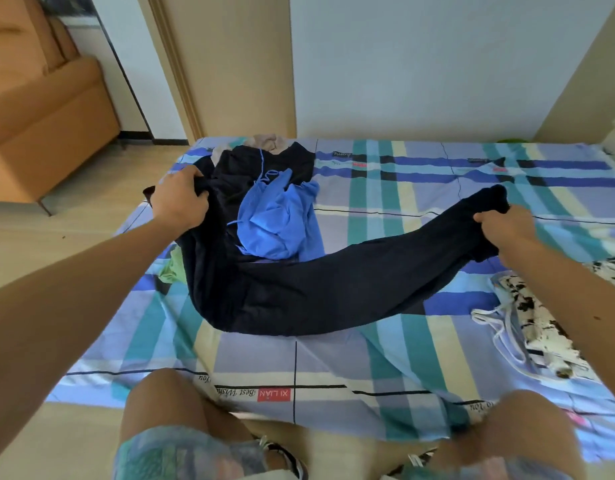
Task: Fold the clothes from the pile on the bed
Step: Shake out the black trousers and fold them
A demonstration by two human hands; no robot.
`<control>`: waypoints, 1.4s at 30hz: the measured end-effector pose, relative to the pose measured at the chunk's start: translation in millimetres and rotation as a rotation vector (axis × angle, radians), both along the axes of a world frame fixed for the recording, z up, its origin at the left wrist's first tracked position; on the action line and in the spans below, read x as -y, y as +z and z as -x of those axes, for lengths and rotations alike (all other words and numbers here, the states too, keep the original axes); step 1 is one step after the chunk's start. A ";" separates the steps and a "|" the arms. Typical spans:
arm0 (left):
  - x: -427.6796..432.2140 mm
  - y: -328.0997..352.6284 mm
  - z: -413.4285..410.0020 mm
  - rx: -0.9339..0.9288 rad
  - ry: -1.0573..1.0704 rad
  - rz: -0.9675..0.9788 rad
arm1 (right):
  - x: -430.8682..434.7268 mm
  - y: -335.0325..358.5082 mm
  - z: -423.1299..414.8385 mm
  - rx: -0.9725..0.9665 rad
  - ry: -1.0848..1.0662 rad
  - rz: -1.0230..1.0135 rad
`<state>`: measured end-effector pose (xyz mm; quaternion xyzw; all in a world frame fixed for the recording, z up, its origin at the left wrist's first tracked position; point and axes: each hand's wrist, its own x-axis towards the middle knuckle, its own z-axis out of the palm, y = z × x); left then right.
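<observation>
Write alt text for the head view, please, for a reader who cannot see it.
A person holds a long dark navy garment stretched across a plaid-sheeted bed, the left hand gripping one end and the right hand the other. A blue garment tops the pile behind it; a black-and-white garment lies at right.

Red label [274, 394]: "XI LIAN" in white capitals on a red patch, upside down to the camera, printed on the sheet [334, 358] near its front edge.
Script by label [235, 393]: "Best Wish…" in dark cursive, upside down, just left of the red patch; its last letters blur.
Front left script [203, 378]: "You" in cursive, upside down, on a pale stripe.
Front right script [482, 407]: "You" in the same cursive, upside down.
Far script [341, 154]: dark cursive on the far part, too small to read.
Far red patch [359, 165]: lettering not legible.
Far dark patch [479, 161]: lettering not legible.
</observation>
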<state>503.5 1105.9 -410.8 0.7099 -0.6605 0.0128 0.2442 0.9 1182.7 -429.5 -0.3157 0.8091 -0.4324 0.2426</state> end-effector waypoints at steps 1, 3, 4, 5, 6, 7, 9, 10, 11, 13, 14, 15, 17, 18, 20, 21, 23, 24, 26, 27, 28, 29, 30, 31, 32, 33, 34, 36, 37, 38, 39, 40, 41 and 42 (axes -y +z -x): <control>2.3 -4.9 11.8 -0.011 -0.012 0.002 | -4.7 -0.3 6.9 -0.053 -0.004 -0.029; 6.8 -15.9 38.8 -0.030 -0.021 -0.014 | -11.3 -4.5 16.3 -0.123 0.012 -0.077; 7.5 -20.1 48.7 -0.044 -0.019 -0.027 | -12.6 -8.6 14.6 -0.137 0.041 -0.099; 9.1 -25.9 63.3 -0.061 -0.024 -0.038 | -15.1 -11.9 15.5 -0.150 0.057 -0.120; 10.4 -31.9 76.6 -0.077 -0.030 -0.048 | -15.4 -17.5 16.3 -0.169 0.077 -0.135; 10.9 -37.3 90.0 -0.087 -0.043 -0.061 | -16.9 -22.2 16.4 -0.169 0.082 -0.154; 10.1 -49.9 116.4 -0.081 -0.077 -0.077 | -19.4 -31.3 15.9 -0.182 0.102 -0.176; 8.5 -57.2 129.0 -0.067 -0.101 -0.077 | -20.3 -35.7 16.5 -0.193 0.115 -0.182; 6.3 -65.9 140.0 -0.052 -0.134 -0.079 | -21.6 -39.8 17.3 -0.184 0.125 -0.193; 0.2 -89.2 160.4 -0.005 -0.204 -0.103 | -24.0 -48.2 19.7 -0.162 0.151 -0.205; -4.0 -101.2 169.0 0.012 -0.223 -0.138 | -25.6 -50.6 20.2 -0.159 0.167 -0.205; -7.0 -112.9 175.7 0.008 -0.228 -0.182 | -26.3 -52.5 21.6 -0.159 0.176 -0.212; -7.9 -131.0 182.0 -0.051 -0.181 -0.263 | -25.8 -55.8 28.2 -0.181 0.198 -0.224; -7.9 -132.9 178.7 -0.100 -0.124 -0.287 | -26.9 -55.1 30.8 -0.197 0.208 -0.224; 1.6 -128.3 160.8 -0.210 0.038 -0.298 | -25.9 -54.0 37.2 -0.214 0.211 -0.235; 7.4 -122.5 146.2 -0.264 0.117 -0.292 | -25.8 -53.7 39.5 -0.208 0.209 -0.245; 22.7 -105.7 108.4 -0.357 0.232 -0.239 | -23.2 -55.3 41.3 -0.188 0.197 -0.261; 30.6 -94.3 89.4 -0.387 0.265 -0.191 | -21.1 -56.3 39.7 -0.175 0.192 -0.262; 43.3 -73.2 62.8 -0.368 0.257 -0.099 | -16.0 -59.2 32.9 -0.117 0.182 -0.253; 47.2 -65.6 58.7 -0.323 0.211 -0.068 | -13.6 -60.0 27.2 -0.075 0.174 -0.245; 48.0 -60.8 61.8 -0.274 0.152 -0.054 | -11.4 -61.5 20.7 -0.040 0.166 -0.235; 46.5 -58.1 70.5 -0.238 0.084 -0.054 | -8.9 -63.7 14.2 -0.015 0.163 -0.227; 43.2 -58.1 82.7 -0.219 0.011 -0.061 | -6.3 -65.1 6.7 0.001 0.167 -0.221; 38.2 -61.3 99.4 -0.205 -0.061 -0.077 | -5.6 -66.3 0.2 0.016 0.175 -0.215; 31.3 -68.1 117.6 -0.188 -0.122 -0.107 | -3.7 -66.6 -6.1 0.020 0.186 -0.208; 24.1 -79.0 136.7 -0.163 -0.180 -0.153 | -2.8 -67.1 -10.4 0.020 0.191 -0.204; 15.4 -93.9 155.5 -0.137 -0.232 -0.207 | -1.6 -66.8 -13.7 0.015 0.193 -0.202; -6.2 -132.1 189.5 -0.107 -0.351 -0.357 | -1.2 -65.9 -16.9 0.003 0.197 -0.201; -18.2 -152.6 203.3 -0.105 -0.423 -0.483 | -1.5 -64.9 -17.3 -0.002 0.199 -0.199; -30.7 -173.0 215.0 -0.109 -0.493 -0.640 | -2.4 -64.1 -16.9 -0.007 0.201 -0.201; -42.4 -191.0 223.7 -0.101 -0.546 -0.790 | -2.9 -63.8 -16.2 -0.011 0.204 -0.207; -52.6 -207.8 229.5 -0.070 -0.583 -0.900 | -3.9 -63.5 -15.6 -0.019 0.205 -0.214; -61.4 -221.4 232.6 -0.024 -0.612 -0.958 | -5.1 -63.3 -15.7 -0.026 0.211 -0.223; -70.1 -231.2 233.8 0.029 -0.639 -0.977 | -5.9 -63.5 -16.0 -0.028 0.216 -0.230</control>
